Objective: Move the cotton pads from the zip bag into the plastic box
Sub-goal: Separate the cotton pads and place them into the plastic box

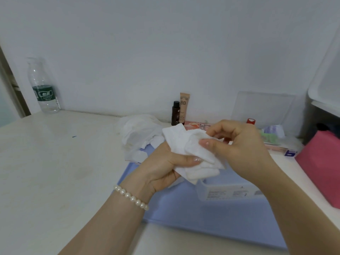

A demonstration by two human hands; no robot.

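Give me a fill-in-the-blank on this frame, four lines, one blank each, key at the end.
1. Both hands hold a bunch of white ____ pads.
2. The left hand wears a bracelet of ____ at the wrist.
3. The plastic box sits on a ____ mat.
4. The tube standing against the wall, beside the small dark bottle, is printed with the letters ____.

Missing words: cotton; pearls; blue; BB

The right hand pinches the pads from the right.

Two hands (161, 168) (237, 142), one water bottle (43, 85), one dark bottle (175, 113), one BB tube (184, 105).
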